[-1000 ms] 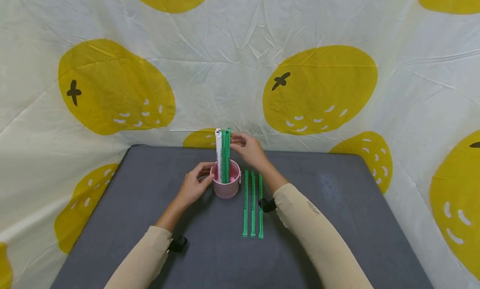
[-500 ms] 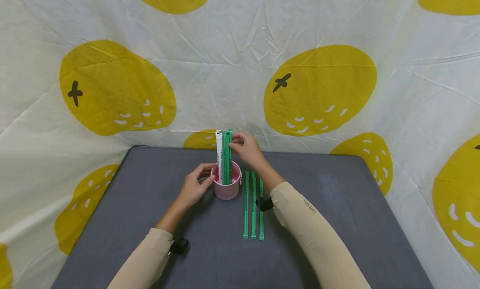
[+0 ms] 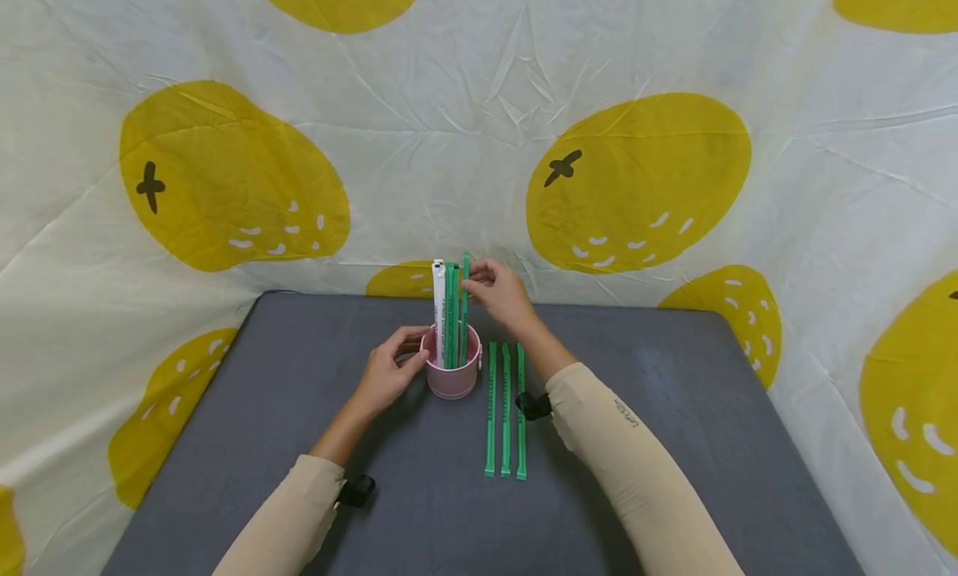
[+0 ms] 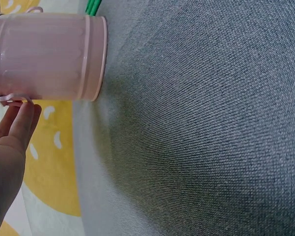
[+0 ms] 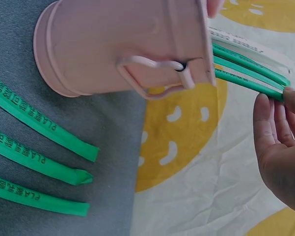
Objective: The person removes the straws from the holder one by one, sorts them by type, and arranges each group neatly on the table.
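Our left hand [image 3: 385, 372] and right hand [image 3: 500, 295] are above the table [image 3: 659, 451]. Beside the left hand, held by it, stands the pink pail [image 3: 452, 383]; pinched by the right hand, upright within its mouth, is one green straw [image 3: 465, 320]. We judge it is being placed or drawn, unsure which; the next move calls for a steady pail.

Left sleeve [image 3: 280, 514]: beige, close-fitting smooth fabric; cuff ends short of wrist. Right sleeve [image 3: 636, 476]: matching beige, close-fitting; slight creases toward cuff. Marking [image 3: 626, 412]: small dark lettering, single line on right sleeve; too small to read reliably. Left wrist unit [image 3: 356, 490]: black, compact, rounded. Right wrist unit [image 3: 533, 406]: black, similar form. Left hand [image 3: 387, 366], right hand [image 3: 501, 295]: bare.
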{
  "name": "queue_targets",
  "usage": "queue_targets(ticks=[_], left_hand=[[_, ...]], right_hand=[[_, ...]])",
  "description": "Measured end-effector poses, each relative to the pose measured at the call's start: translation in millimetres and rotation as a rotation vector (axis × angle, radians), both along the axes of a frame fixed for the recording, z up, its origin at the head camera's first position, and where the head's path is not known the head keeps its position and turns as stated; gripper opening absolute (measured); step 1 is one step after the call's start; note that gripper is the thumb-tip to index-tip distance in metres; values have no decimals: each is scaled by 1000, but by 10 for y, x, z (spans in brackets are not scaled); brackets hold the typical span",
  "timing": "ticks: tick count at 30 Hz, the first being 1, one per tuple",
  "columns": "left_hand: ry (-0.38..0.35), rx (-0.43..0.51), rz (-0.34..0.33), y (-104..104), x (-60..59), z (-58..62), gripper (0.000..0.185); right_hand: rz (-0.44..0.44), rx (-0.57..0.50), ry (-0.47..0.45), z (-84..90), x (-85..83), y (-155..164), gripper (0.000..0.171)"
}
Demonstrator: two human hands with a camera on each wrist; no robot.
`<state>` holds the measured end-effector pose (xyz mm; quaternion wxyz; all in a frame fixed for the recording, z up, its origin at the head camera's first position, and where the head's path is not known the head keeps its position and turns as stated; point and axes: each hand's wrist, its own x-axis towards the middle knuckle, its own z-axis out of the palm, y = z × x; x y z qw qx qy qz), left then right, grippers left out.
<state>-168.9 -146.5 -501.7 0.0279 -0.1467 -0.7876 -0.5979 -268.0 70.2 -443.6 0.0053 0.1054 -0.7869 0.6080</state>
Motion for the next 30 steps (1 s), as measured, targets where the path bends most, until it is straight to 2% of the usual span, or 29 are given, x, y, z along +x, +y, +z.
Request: queue_targets(ticks=[8,13,19,30], left_hand=[[-2,1,-11,-9,6,-3,40],[2,-4,-20,-16,-4,23,41],[5,4,-20,-17,-8,46,41],[3,-4,-15,-5,-9,15,40]], right_hand=[[-34,-28,4,161,12,141,29],[-15,-95,6,301,40,231,31],[20,-150,58,473,82,328,36],[48,-304,102,662,94,491,15]])
